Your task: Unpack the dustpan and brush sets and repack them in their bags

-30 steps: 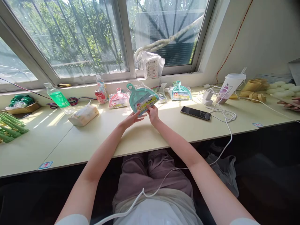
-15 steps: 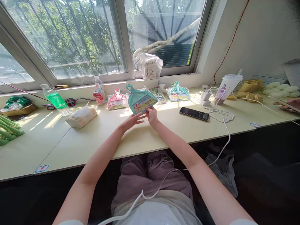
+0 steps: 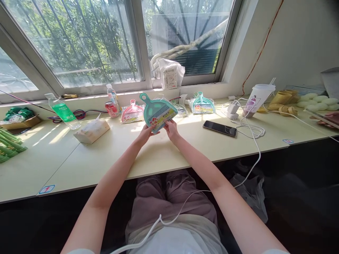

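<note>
A mint-green mini dustpan and brush set [image 3: 159, 112] in clear wrap, with a yellow printed label, is held tilted above the desk. My left hand [image 3: 145, 135] is closed on its lower left edge. At its lower right edge, my right hand [image 3: 172, 129] grips it with the thumb over the label. Just behind on the left lies a pink dustpan set [image 3: 132, 112], partly covered by the held one. A pale packaged set [image 3: 180, 108] shows behind its right side. Further right sits another green dustpan set [image 3: 202, 104].
A black phone [image 3: 219, 128] lies to the right, near a tangled white cable [image 3: 251, 132] and a lidded cup [image 3: 255, 100]. On the left are a tissue pack [image 3: 92, 131], a green bottle [image 3: 63, 112] and a can [image 3: 111, 109]. Another person's hand [image 3: 332, 119] is at the far right.
My left hand has closed on the dustpan set's lower left edge, where its fingers were spread below it before. The set has shifted slightly left and turned a little.
</note>
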The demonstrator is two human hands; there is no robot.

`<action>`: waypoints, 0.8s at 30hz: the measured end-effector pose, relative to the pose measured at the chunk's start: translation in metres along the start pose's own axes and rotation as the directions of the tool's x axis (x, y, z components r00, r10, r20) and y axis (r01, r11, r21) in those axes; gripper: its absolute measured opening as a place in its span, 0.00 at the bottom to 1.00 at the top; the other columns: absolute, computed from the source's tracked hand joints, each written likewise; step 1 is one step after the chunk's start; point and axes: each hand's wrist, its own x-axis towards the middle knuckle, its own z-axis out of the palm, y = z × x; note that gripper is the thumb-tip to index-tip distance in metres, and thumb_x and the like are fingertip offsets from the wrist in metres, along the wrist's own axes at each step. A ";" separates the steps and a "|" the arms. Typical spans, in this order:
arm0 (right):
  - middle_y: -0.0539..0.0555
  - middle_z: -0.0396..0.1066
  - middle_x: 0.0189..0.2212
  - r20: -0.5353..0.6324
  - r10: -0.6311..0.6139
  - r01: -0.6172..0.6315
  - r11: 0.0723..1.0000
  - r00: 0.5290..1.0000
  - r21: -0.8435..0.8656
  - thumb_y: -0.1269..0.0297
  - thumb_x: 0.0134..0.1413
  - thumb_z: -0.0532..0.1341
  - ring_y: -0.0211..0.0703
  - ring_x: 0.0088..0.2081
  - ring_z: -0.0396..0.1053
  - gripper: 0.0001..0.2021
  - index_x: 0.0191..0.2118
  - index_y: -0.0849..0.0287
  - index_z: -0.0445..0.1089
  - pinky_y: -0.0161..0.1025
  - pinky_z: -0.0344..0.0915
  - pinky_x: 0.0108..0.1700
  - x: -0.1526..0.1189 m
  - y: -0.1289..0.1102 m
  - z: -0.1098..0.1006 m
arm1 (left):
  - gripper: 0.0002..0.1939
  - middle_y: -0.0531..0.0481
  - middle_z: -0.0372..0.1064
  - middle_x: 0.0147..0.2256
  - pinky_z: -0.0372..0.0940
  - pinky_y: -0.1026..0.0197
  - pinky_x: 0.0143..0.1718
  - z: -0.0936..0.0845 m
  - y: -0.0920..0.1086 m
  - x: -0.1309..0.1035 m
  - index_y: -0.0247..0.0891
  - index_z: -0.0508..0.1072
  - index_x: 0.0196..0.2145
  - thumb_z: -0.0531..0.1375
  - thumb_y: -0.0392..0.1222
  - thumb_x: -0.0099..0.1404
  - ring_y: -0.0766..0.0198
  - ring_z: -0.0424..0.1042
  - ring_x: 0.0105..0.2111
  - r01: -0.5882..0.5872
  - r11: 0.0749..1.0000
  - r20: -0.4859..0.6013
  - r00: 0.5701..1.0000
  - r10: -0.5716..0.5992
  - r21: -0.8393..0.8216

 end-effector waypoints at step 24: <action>0.50 0.61 0.62 0.453 -0.317 0.526 0.204 0.833 -0.826 0.84 0.49 0.59 0.50 0.68 0.48 0.30 0.55 0.48 0.70 0.58 0.43 0.69 0.019 -0.017 -0.037 | 0.11 0.48 0.71 0.28 0.62 0.69 0.14 -0.057 0.011 0.014 0.31 0.68 0.43 0.55 0.30 0.60 0.68 0.70 0.20 0.116 0.960 -0.323 0.926 -0.197 -0.254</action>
